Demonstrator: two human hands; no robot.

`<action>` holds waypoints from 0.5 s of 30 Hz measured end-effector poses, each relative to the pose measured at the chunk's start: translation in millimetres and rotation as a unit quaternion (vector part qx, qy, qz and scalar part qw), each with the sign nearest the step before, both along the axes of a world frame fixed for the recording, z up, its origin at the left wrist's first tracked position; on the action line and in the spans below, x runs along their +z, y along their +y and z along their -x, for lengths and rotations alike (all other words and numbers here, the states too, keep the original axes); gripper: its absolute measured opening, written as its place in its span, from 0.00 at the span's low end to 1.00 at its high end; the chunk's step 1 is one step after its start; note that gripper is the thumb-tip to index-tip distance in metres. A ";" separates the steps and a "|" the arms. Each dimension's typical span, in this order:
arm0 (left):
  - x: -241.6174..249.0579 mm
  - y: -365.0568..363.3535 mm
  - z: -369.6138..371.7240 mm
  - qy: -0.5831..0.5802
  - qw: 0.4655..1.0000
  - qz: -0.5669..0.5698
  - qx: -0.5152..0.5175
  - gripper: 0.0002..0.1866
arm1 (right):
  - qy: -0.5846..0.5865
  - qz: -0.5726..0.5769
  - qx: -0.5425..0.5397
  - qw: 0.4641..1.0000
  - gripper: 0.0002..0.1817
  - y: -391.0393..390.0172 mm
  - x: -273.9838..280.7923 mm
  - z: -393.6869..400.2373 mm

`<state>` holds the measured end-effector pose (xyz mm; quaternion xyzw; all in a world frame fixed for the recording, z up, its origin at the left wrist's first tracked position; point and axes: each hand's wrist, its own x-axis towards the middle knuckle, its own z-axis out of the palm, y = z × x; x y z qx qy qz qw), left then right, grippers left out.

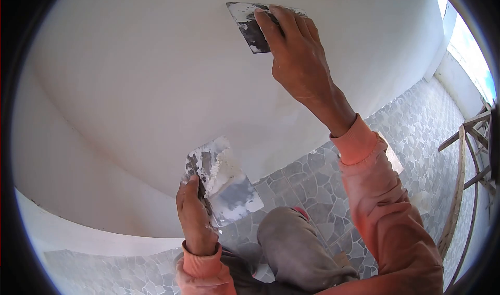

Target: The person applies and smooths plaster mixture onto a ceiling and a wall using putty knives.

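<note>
My right hand (298, 55) is closed round a dark, plaster-smeared flat blade (253, 33), which lies against the white wall (140, 81) in the upper middle. Lower down, my left hand (195, 214) grips the edge of a wider metal plate (232, 196). White paste (224, 170) is heaped along the middle of this plate, and thinner smears mark its corners. The thumb of my left hand rests on the plate's dark grip strip; its other fingers are partly hidden.
Grey stone-patterned floor (312, 185) shows below the wall. A wooden frame (463, 165) stands at the right edge. My bent knee (289, 237) is at the bottom middle. A low white ledge (94, 237) curves along the lower left.
</note>
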<state>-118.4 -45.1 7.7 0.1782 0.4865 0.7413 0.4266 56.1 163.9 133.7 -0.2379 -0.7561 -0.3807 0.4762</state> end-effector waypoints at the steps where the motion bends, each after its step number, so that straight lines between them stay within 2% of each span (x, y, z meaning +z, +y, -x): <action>1: -3.1 0.5 1.4 0.007 1.000 0.002 0.010 0.14 | -0.001 -0.008 -0.013 1.000 0.25 6.9 -9.5 3.0; 6: -6.5 2.9 3.7 -0.013 0.999 0.028 0.044 0.14 | 0.007 0.010 -0.044 0.999 0.29 29.7 -64.9 9.1; 15: -3.4 0.1 1.6 -0.010 0.998 0.032 0.058 0.13 | 0.004 0.134 -0.046 0.990 0.29 23.5 -258.8 12.1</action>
